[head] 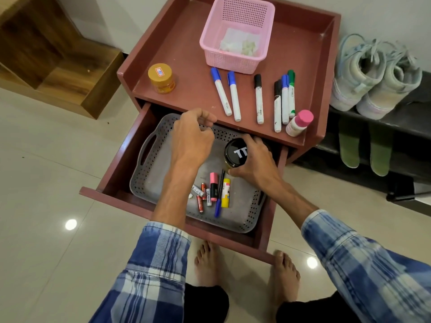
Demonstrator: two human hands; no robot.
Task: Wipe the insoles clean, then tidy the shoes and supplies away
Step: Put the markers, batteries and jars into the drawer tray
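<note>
My right hand [255, 159] grips a black-lidded jar [236, 152] over the grey perforated tray [149, 159] inside the open drawer [121, 199] of the reddish cabinet. My left hand [192, 136] hovers over the tray's back edge with fingers curled and nothing visible in it. A pair of pale blue sneakers [373, 75] stands on the dark shoe rack at the right. Two green insoles [363, 148] lean on the shelf below them. A pink basket [238, 33] on the cabinet top holds crumpled white wipes.
Batteries, a pen, a glue stick and a pink marker [213, 192] lie in the tray. On the cabinet top lie several whiteboard markers [258, 99], a yellow jar [161, 78] and a pink-capped bottle [299, 123]. A wooden shelf unit [56, 57] stands left. My bare feet are under the drawer front.
</note>
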